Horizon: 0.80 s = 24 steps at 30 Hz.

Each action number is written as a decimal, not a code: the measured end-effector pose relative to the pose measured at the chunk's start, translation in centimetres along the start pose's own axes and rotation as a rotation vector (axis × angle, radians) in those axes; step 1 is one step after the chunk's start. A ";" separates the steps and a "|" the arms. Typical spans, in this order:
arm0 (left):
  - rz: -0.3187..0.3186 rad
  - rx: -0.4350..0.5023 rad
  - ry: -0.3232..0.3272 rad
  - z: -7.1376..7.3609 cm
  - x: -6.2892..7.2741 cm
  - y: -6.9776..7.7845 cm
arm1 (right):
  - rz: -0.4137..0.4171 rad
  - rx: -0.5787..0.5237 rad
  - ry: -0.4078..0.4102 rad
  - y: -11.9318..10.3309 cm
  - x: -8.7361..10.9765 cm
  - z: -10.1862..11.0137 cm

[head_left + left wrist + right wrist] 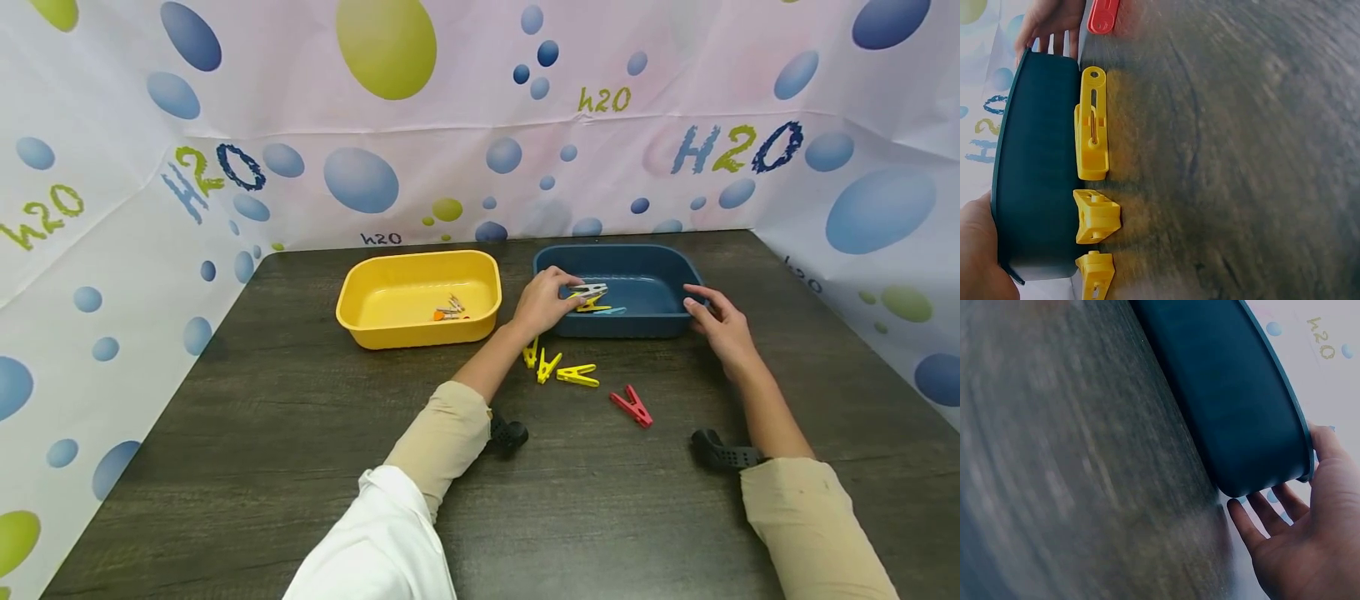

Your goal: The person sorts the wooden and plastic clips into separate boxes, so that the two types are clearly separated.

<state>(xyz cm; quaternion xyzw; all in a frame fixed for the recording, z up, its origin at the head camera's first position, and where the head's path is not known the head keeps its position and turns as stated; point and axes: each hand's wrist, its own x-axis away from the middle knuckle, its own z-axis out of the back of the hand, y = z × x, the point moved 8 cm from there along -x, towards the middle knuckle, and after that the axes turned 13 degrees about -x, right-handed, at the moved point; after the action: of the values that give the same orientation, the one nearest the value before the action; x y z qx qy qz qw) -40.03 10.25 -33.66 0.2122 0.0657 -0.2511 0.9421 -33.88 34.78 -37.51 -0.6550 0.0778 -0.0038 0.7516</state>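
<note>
I can read lettering only on the sheet [465, 50]; on its left side, a slanting green "h2O" [45, 217]; at the left corner, a big "H2O" [199, 171], light-blue H, green 2, navy O; low on the back, a tiny dark "h2O" [381, 238]; higher to the right, a level green "h2O" [603, 100]; right of that, another big "H2O" [733, 149], coloured alike; on the right side, a small dark "h2O" [802, 273]; the left wrist view has a sideways "H2O" [987, 127]; the right, a tilted yellowish "h2O" [1320, 339].
</note>
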 end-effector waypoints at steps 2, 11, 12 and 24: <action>0.000 -0.005 -0.003 -0.1 -0.1 0.1 | 0.001 -0.002 -0.002 -0.1 0.1 0.0; 0.000 -0.021 0.000 0.0 -0.1 0.3 | 0.016 -0.001 -0.004 -0.4 0.2 0.1; 0.001 -0.019 0.002 0.0 -0.1 0.3 | 0.020 -0.002 -0.005 -0.5 0.2 0.1; 0.011 -0.023 0.005 -0.1 0.1 0.0 | 0.033 -0.030 0.006 -0.3 0.1 -0.2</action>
<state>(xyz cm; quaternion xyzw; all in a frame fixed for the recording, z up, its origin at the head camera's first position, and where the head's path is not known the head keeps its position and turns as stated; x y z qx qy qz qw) -39.92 10.25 -33.77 0.2026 0.0698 -0.2447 0.9456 -33.77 34.57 -37.24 -0.6648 0.0910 0.0079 0.7414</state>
